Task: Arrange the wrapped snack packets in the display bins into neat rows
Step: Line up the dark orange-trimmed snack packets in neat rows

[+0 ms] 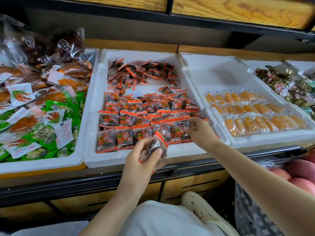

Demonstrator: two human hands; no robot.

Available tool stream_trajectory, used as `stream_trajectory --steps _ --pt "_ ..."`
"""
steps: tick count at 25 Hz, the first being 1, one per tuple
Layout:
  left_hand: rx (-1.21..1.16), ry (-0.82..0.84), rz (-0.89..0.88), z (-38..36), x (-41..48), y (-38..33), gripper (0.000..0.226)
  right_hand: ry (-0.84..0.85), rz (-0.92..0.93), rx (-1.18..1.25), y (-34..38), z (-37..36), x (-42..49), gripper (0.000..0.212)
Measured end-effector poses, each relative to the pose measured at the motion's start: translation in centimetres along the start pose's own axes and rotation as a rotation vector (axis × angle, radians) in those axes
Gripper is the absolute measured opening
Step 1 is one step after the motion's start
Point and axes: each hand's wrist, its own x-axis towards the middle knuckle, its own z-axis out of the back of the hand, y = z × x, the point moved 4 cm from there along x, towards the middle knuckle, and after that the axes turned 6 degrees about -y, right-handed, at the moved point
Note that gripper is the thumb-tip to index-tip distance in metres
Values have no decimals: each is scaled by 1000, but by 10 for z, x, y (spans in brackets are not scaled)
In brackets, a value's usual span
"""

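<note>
**Step in hand.** Row-laying in the middle bin (92, 103) is judged to be under way. Red-edged snack packets are laid in overlapping rows (129, 120) across the near half, while a loose heap (139, 70) lies unsorted at the back. A front-row packet (181, 126) at the right end is pinched by the fingers (187, 129) of the right hand (200, 132), apparently being set or squared. A small clutch of packets (156, 143) is gripped in the left hand (143, 159) above the bin's front rim, with the thumb pressed across it.

**Next move.** The pinched packet is to be aligned with its neighbours and let go. One from the clutch is then to be passed across and laid at the row's end, face up and turned the same way.

**Not verifiable.**
- The front right corner of the bin is covered by the right forearm, so the room left there cannot be judged.
- The number of packets in the clutch cannot be told.
- The mixed bin (80, 147) at left is cut off by the frame edge.
- The neighbouring bin of orange packets (255, 114) appears already ordered.
</note>
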Motion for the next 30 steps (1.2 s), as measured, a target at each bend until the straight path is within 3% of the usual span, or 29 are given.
stream_trajectory --steps 2,4,6,10,12,14,17,20,23,26,30 --pt "-18 -4 -6 2 0 -2 23 25 -37 43 -6 -8 6 6" --pt "-48 -25 20 4 0 -1 24 -8 -79 73 -12 -10 8 34" --pt "-47 -84 56 6 1 3 20 -42 -61 21 -16 -10 7 46" --pt "-177 -100 146 1 4 11 27 -130 41 -53 -10 -1 -3 45" --pt "-210 -77 125 -4 5 10 27 -175 113 -19 1 5 -19 32" --pt "6 -54 -96 -8 1 -1 37 2 26 261 10 0 -42 35" --pt "346 -2 -464 -13 -5 -12 48 424 -305 786 17 -12 -74 40" --pt "536 151 -570 -20 -8 -11 45 488 -342 945 13 -5 -76 20" --pt "470 220 -445 -20 -12 -13 40 387 -276 785 5 3 -75 24" --pt "337 133 -213 -14 -4 -12 42 301 -84 526 7 13 -72 34" --pt "106 156 5 -22 2 -10 30 291 3 551 13 28 -71 34"
